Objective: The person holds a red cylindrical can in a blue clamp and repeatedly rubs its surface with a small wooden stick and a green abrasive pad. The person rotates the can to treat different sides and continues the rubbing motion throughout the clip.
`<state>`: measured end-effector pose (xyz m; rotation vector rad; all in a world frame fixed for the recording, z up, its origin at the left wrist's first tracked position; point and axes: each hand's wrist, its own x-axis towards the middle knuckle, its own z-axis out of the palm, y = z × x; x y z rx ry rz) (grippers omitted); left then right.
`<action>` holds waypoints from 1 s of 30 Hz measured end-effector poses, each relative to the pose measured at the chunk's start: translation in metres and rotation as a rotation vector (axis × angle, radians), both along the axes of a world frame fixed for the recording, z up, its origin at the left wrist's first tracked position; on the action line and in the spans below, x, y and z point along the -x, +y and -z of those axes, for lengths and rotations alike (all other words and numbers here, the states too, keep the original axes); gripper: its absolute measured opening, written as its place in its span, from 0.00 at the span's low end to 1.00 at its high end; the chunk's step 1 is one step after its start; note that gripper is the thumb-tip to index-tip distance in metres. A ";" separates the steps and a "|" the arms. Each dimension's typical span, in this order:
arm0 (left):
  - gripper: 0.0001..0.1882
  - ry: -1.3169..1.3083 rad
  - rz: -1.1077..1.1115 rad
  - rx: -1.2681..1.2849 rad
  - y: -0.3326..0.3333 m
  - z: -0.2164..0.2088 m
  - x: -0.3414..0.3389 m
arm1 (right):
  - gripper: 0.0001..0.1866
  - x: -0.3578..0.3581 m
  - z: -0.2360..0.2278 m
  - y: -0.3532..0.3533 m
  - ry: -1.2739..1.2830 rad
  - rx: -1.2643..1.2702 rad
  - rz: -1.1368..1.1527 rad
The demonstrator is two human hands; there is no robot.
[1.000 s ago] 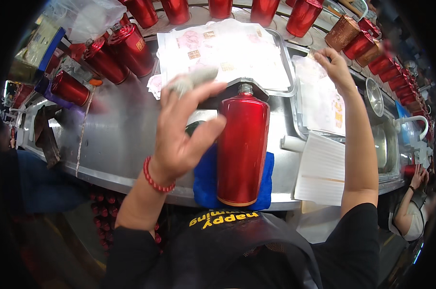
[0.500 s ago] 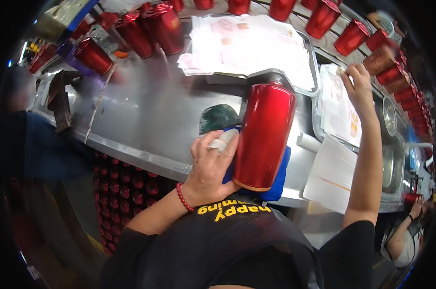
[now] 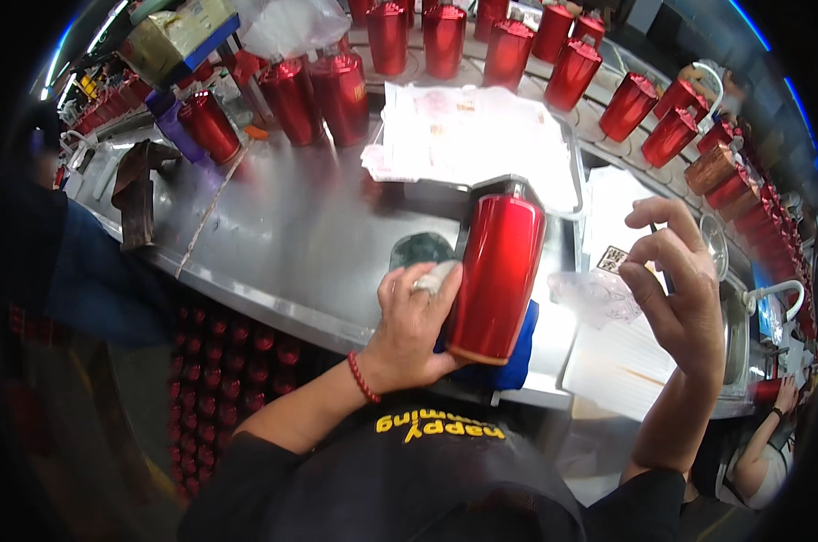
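Observation:
My left hand [image 3: 413,325] is closed around the lower left side of a glossy red metal bottle [image 3: 497,280], its thumb at the base. A white wrap [image 3: 434,277] covers one of its fingers. The bottle leans back, neck pointing away, over a folded blue cloth [image 3: 521,348]. To its right, my raised right hand [image 3: 684,289] has thumb and forefinger pinched at a thin clear decal film [image 3: 597,296], which is smeared by motion and hangs toward the bottle. A dark green patch [image 3: 420,249] lies beyond my left fingers.
Printed sheets [image 3: 472,135] fill a metal tray [image 3: 571,154] beyond the bottle. Lined white paper [image 3: 621,366] lies near my right forearm. Several red bottles [image 3: 511,54] stand along the far side. At right are a sink [image 3: 737,334] and another person's hand [image 3: 788,395].
My right hand has come back from the sheets at the right toward me, bringing the clear film. The left hand still holds the bottle; the whole view has shifted.

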<state>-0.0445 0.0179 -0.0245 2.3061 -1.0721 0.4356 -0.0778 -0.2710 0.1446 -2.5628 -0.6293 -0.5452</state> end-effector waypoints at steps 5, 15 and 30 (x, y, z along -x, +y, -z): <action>0.56 0.020 0.029 0.043 -0.005 0.011 -0.008 | 0.05 0.021 -0.015 0.014 0.157 -0.045 -0.062; 0.57 0.154 0.091 0.070 0.000 0.026 -0.008 | 0.08 -0.039 0.086 0.037 0.117 -0.250 -0.059; 0.27 0.139 0.203 0.143 -0.012 -0.021 -0.039 | 0.10 -0.043 0.123 0.035 -0.177 -0.314 0.134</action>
